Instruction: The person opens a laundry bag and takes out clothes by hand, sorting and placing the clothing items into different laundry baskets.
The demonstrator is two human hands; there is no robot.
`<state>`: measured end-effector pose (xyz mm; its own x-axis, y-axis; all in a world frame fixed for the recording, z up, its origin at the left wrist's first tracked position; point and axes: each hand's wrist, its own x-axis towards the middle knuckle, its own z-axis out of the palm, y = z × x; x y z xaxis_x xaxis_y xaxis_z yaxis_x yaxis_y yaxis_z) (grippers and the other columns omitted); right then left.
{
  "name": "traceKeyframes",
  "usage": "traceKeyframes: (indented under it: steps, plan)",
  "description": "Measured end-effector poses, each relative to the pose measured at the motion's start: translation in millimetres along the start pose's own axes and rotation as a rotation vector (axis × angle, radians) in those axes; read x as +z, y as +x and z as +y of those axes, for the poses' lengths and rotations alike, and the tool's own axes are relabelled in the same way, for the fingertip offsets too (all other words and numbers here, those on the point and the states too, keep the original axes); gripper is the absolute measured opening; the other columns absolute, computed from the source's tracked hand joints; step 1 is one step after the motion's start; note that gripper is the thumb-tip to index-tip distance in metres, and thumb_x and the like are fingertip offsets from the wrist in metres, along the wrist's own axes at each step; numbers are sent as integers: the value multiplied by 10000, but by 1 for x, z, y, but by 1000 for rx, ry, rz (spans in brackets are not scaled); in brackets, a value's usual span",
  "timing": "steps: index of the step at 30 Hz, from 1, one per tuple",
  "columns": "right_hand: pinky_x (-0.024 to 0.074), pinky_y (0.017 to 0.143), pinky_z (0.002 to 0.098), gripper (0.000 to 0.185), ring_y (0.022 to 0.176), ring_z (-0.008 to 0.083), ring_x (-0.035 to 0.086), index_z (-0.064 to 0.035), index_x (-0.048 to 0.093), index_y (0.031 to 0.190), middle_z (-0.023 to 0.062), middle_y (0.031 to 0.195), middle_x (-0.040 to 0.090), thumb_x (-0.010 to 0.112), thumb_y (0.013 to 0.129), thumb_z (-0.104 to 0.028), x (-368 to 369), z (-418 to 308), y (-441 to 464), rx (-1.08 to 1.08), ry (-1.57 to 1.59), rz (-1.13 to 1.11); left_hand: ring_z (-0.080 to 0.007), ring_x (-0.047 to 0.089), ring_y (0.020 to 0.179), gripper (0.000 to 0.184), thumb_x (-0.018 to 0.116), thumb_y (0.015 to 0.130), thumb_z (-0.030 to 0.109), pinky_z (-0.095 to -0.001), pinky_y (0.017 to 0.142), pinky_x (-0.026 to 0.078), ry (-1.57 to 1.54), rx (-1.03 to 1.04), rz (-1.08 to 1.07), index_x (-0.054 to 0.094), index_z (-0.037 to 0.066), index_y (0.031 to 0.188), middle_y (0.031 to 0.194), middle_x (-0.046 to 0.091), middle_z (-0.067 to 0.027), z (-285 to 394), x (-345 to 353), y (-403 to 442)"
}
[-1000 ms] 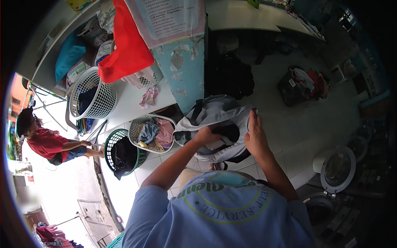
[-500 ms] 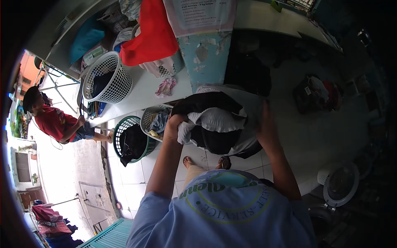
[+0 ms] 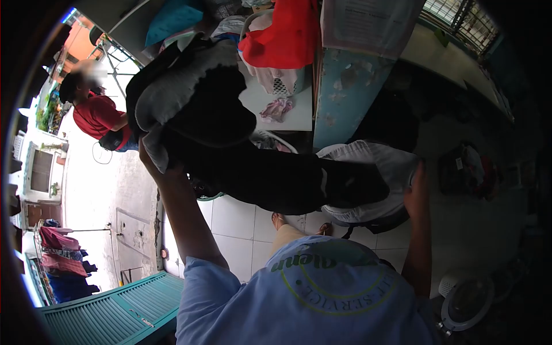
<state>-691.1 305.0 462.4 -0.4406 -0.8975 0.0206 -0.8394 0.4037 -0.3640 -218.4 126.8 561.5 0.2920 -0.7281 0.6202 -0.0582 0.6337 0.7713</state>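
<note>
A long bundle of black and light-grey clothes (image 3: 247,167) stretches across the view in front of me. My left hand (image 3: 150,155) is closed on its raised left end, mostly covered by grey and black cloth. The bundle's right end lies in the gathered mouth of a pale cloth bag (image 3: 368,150). At the bag's right side, my right hand (image 3: 417,187) grips its edge. Both arms are spread wide, and the bag hangs above the tiled floor.
A white counter (image 3: 294,118) holds a pink cloth (image 3: 277,109) and a white basket (image 3: 284,85) under a red cloth (image 3: 282,37). Beside it stands a peeling blue post (image 3: 351,86). A person in a red shirt (image 3: 100,115) is outside at left. An open round washer door (image 3: 468,302) is low right.
My left hand has swung left and up with the black and grey clothes, stretching them out of the bag. My right hand has moved right with the bag. The view has turned.
</note>
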Motion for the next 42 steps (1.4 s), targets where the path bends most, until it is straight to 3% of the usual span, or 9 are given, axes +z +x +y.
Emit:
traceKeyframes:
  steps: [8,13,20,23,26,33,35,36,42]
  plan:
    - [392,961,411,755,1196,367,395,-69,144,1392,227,1330,330,550,765,39,3,-5,11,95,-103,-14,-216,574,952,350,560,814,200,-317,762,492,697,404,-73,543,-22,1084,1062,574,-138,22,-85,86]
    - [383,967,417,756,1187,366,403,-73,150,1391,229,1319,340,545,758,50,9,0,19,117,-134,-10,-227,574,936,336,506,822,156,-332,759,505,-75,-269,180,531,1,1119,1084,556,-138,-46,-168,124]
    - [374,972,419,744,1204,372,377,-96,201,1382,231,1320,334,540,740,65,5,-5,26,132,-112,-68,-206,578,889,370,571,787,122,-301,737,485,155,-324,301,533,34,1145,1037,583,-91,-192,-254,75]
    - [361,990,407,752,1243,363,335,-98,187,1383,219,1370,280,533,736,69,2,-14,21,136,-31,-31,-255,559,936,683,739,661,284,-375,776,461,657,-819,137,456,-16,1205,1063,570,-147,-286,-306,13]
    - [356,998,396,767,1261,348,315,-83,148,1391,210,1396,245,529,742,65,-2,-17,18,97,-45,28,-316,468,1138,876,787,558,446,-396,929,391,1174,-906,-341,432,5,1227,1204,493,-215,-324,-237,-50]
    - [360,996,377,780,1255,357,318,-55,106,1392,215,1395,242,516,740,70,-6,-18,6,160,112,24,-145,614,801,158,508,845,19,-266,731,492,-235,-879,-1153,595,-23,969,863,639,-74,-172,101,-193]
    - [372,984,377,781,1258,353,318,-59,96,1395,209,1400,236,503,742,74,-7,-15,4,111,74,50,-156,621,751,148,514,823,4,-272,673,497,-267,-819,-1333,615,-21,928,815,641,-87,-133,164,-223]
    - [374,979,376,782,1256,354,321,-55,93,1395,213,1398,236,499,740,75,-10,-17,2,137,113,8,-159,625,724,145,555,783,21,-270,651,493,-200,-261,-1387,630,1,904,804,642,-97,-129,190,-240]
    - [374,956,361,795,1258,354,324,-73,107,1400,224,1393,248,514,730,56,-6,-6,-11,110,238,-7,-266,622,815,170,605,753,153,-334,701,500,316,-141,-1651,637,43,879,889,640,-126,-132,251,-344]
